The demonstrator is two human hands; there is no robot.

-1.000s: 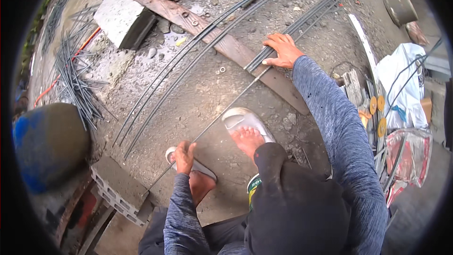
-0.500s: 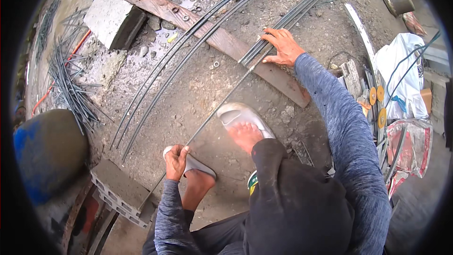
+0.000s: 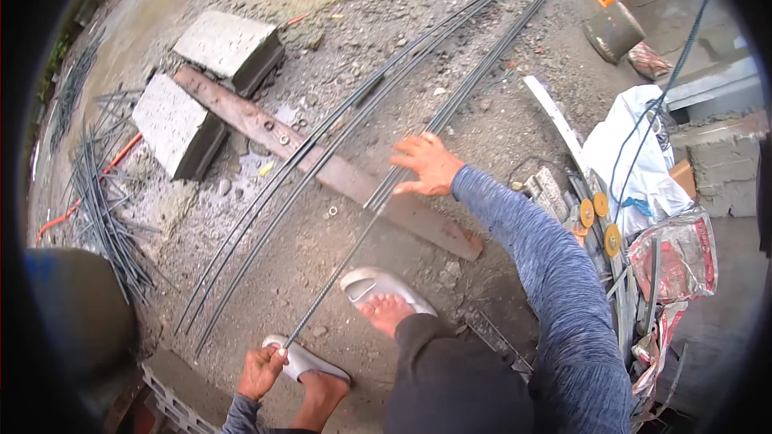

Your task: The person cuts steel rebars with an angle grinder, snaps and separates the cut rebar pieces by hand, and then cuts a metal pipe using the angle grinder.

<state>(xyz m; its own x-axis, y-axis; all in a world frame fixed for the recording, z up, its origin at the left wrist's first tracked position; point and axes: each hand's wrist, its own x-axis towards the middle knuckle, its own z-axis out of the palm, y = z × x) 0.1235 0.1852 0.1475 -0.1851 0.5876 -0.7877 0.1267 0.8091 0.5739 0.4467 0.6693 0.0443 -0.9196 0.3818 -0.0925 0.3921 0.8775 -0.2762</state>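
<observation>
My left hand [image 3: 261, 371] pinches a thin ribbed steel rod [image 3: 326, 289] beside my left slipper. From there the rod slants up and away to the cut ends of a bundle of rebar [image 3: 482, 68]. At those ends my right hand [image 3: 426, 165] rests with its fingers spread, gripping nothing that shows. A wooden plank [image 3: 434, 229] lies crosswise under the bundle. Left of it, several longer rebars [image 3: 269, 193] cross the same plank, bent by the lens. Whether the rod runs on below my left hand is hidden.
Two concrete blocks [image 3: 178, 124] sit at the plank's far end, near a pile of short rods [image 3: 104, 209]. At right lie yellow discs [image 3: 601, 204], a white sack [image 3: 635, 153] and a torn bag [image 3: 675, 253]. A hollow block [image 3: 181, 394] stands lower left.
The view has tilted upward, so everything sits lower and further left. My right hand's fingers have spread over the bundle. My left hand still grips the rod.
</observation>
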